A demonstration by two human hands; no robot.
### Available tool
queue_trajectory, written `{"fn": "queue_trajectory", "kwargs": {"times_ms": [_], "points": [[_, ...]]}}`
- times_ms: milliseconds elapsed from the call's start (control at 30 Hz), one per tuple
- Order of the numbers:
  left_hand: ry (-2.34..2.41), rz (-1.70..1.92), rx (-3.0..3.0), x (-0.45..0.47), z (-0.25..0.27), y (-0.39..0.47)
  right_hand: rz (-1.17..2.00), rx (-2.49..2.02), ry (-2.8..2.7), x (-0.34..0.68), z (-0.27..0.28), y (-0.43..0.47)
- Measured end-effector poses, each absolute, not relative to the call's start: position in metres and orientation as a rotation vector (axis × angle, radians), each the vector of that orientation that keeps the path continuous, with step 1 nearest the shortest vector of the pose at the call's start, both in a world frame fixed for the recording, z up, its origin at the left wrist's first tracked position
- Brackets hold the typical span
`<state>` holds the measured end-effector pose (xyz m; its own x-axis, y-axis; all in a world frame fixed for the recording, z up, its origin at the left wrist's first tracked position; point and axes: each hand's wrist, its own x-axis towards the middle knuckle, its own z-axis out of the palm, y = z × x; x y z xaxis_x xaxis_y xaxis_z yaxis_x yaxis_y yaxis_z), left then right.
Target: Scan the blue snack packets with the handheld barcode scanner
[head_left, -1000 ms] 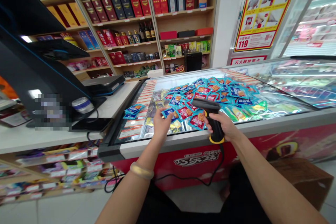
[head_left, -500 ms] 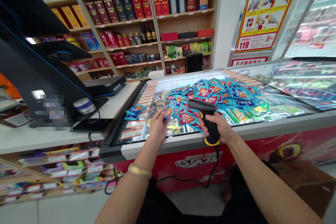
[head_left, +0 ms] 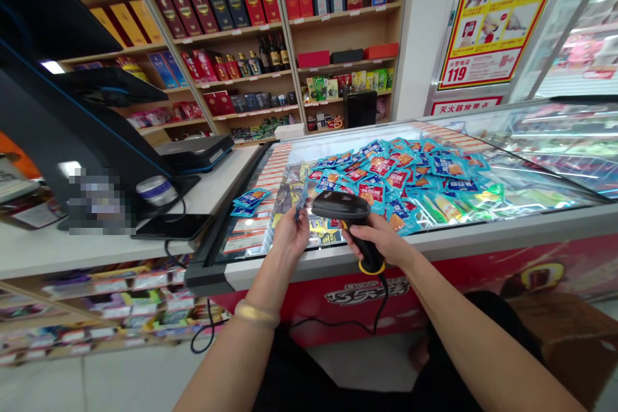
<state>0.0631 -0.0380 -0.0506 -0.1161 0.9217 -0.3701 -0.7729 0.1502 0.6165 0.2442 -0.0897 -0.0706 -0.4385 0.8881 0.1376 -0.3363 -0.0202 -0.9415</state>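
My right hand (head_left: 374, 238) is wrapped round the handle of a black and yellow barcode scanner (head_left: 342, 205), whose head points left. Between the fingers of my left hand (head_left: 291, 235) is a small blue snack packet (head_left: 302, 198), turned nearly edge-on to me just in front of the scanner head. A large heap of blue and red snack packets (head_left: 381, 167) lies on the glass top of a chest freezer (head_left: 299, 156), beyond and right of the scanner. A few more blue packets (head_left: 250, 201) form a small pile on the left of the glass.
Left of the freezer, a counter (head_left: 217, 188) holds a dark till monitor (head_left: 72, 96), a flat black device (head_left: 196, 153) and a roll of tape (head_left: 157, 192). The scanner's cable (head_left: 338, 322) hangs down the freezer's front. A cardboard box (head_left: 564, 335) stands at lower right.
The scanner has moved left, close to the packet in my left hand. That packet has turned from showing its face to nearly edge-on. My view has shifted slightly.
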Motion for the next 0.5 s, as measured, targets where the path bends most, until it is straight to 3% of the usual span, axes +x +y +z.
{"fn": "queue_trajectory", "kwargs": {"times_ms": [500], "points": [[0.867,1.591,0.360,0.054,-0.056,-0.038,1.584,-0.713,-1.266,0.239,-0.064,-0.091]]}}
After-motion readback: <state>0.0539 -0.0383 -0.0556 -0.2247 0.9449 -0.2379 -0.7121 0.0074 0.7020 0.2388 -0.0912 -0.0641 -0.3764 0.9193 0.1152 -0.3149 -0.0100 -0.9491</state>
